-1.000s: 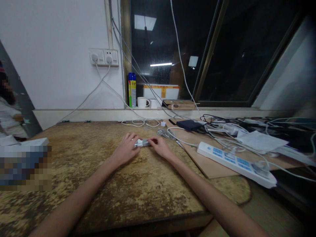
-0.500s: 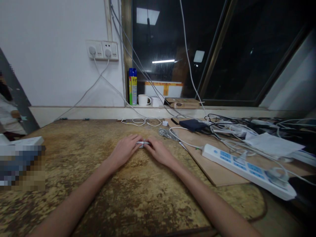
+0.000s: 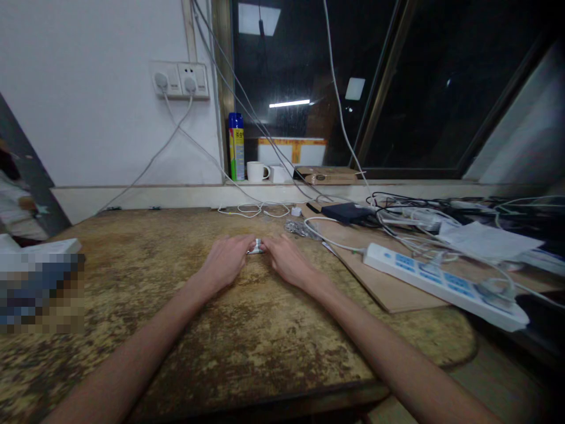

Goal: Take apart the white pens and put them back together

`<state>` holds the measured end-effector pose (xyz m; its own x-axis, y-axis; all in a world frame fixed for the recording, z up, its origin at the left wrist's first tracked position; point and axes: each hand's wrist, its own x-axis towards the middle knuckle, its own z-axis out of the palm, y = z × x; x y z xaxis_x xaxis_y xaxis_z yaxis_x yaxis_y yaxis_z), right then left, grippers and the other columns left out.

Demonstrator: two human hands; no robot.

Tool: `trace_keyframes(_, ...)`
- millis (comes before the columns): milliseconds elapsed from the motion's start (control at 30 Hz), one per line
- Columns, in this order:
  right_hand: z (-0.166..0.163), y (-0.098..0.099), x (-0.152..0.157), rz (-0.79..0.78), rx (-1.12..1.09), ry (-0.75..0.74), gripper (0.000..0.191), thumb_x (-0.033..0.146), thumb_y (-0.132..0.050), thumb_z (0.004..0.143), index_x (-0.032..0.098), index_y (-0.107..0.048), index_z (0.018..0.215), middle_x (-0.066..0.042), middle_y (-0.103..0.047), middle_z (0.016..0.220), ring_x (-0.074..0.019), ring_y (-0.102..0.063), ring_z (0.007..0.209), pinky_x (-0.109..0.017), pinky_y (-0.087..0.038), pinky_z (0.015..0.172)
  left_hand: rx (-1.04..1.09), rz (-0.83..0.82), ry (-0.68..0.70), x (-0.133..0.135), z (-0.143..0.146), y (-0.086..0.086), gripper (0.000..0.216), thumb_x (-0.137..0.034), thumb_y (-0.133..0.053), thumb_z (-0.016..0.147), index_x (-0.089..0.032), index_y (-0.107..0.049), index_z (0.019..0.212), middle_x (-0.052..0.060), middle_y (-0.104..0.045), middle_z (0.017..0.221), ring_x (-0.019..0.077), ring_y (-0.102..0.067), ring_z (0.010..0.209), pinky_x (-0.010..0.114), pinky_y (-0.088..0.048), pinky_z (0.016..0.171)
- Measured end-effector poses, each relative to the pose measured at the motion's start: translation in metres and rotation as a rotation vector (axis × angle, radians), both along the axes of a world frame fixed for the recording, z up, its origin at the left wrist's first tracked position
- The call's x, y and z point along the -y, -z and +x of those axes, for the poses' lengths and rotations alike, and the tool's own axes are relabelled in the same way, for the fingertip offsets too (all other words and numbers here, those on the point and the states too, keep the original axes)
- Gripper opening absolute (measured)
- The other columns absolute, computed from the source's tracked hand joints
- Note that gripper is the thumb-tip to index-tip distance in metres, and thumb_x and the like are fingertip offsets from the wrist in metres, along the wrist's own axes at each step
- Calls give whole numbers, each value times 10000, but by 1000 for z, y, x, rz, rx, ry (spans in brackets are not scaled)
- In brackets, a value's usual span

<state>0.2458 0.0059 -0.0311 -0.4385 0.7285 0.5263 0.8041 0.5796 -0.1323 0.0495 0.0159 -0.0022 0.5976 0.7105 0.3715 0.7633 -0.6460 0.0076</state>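
Both my hands rest close together on the worn, mottled brown table (image 3: pixel 145 277). Between them lies a small white-and-silver bundle (image 3: pixel 256 247), mostly covered by my fingers. My left hand (image 3: pixel 226 258) has its fingers curled round the bundle's left end. My right hand (image 3: pixel 285 257) closes on its right end, fingertips nearly meeting the left hand's. What the bundle is made of I cannot make out.
A white power strip (image 3: pixel 441 284) lies on a wooden board (image 3: pixel 388 294) to the right, amid tangled cables (image 3: pixel 410 218) and papers (image 3: pixel 485 240). A spray can (image 3: pixel 236 147), white mug (image 3: pixel 255 171) and flat box (image 3: pixel 326 174) stand on the sill. Another person sits at far left (image 3: pixel 13 200).
My hands have closed in toward each other over the bundle, so less of it shows now. The view has tilted slightly.
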Motion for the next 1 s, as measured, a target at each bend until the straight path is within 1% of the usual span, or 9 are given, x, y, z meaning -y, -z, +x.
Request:
trace_keyframes(133,-1,-4,3,65,69,6,239,17,-445,902,163,-625,963,-108,-692,961,-249,-580,933,-346,-377,860,-64,-11,-81,4,-2,-5,238,-146,-423,964,-213,-627,1067,92,-732,924,260,-677,842,323,-447,759)
trace_keyframes(267,1,-7,5,85,19,-18,198,197,-432,1019,170,-618,958,-103,-671,941,-244,-565,930,-349,-396,864,-18,6,-2,-1,-6,-2,249,-281,-388,1037,-210,-625,1018,79,-728,929,241,-673,847,300,-447,743)
trace_keyframes(333,3,-8,6,82,-61,-47,199,286,-462,1028,169,-614,975,-104,-662,978,-240,-560,959,-344,-407,876,30,-1,66,-4,-7,0,297,-328,-362,1055,-207,-629,1008,77,-729,980,231,-670,887,296,-454,775)
trace_keyframes(433,5,-7,9,23,-236,-92,186,341,-551,995,171,-618,1034,-92,-658,1056,-221,-571,998,-322,-423,886,104,-19,150,-5,-9,2,350,-365,-331,1068,-203,-637,1022,72,-725,1055,223,-666,940,298,-460,819)
trace_keyframes(567,6,-4,6,-110,-347,-133,265,335,-467,1032,181,-667,954,-62,-683,946,-196,-605,915,-315,-431,847,149,-42,176,-5,-9,3,357,-388,-349,1065,-205,-656,1050,64,-727,1069,222,-666,957,306,-466,831)
trace_keyframes(733,5,0,1,-104,-475,-214,147,287,-596,959,191,-686,1024,-59,-697,1003,-194,-624,948,-310,-447,859,178,-81,180,-6,-10,4,359,-385,-354,1064,-217,-666,1113,68,-729,1115,225,-671,982,313,-475,841)
trace_keyframes(800,4,0,2,-124,-521,-231,178,294,-641,924,196,-681,1067,-57,-707,1038,-194,-634,951,-308,-457,853,184,-90,180,-6,-11,5,364,-391,-354,1063,-222,-665,1149,69,-728,1139,228,-672,1000,314,-476,850)
trace_keyframes(933,4,-2,4,-241,-550,-179,245,348,-538,982,188,-720,945,-44,-742,882,-183,-655,805,-308,-466,779,180,-88,182,-6,-12,6,380,-397,-347,1064,-222,-672,1151,71,-727,1159,228,-665,1033,313,-472,875)
trace_keyframes(1000,5,-3,3,-261,-563,-188,235,328,-547,974,184,-723,914,-42,-742,858,-182,-660,800,-307,-468,778,171,-85,173,-7,-12,6,382,-401,-348,1063,-223,-680,1130,69,-733,1138,227,-668,1015,312,-470,867)
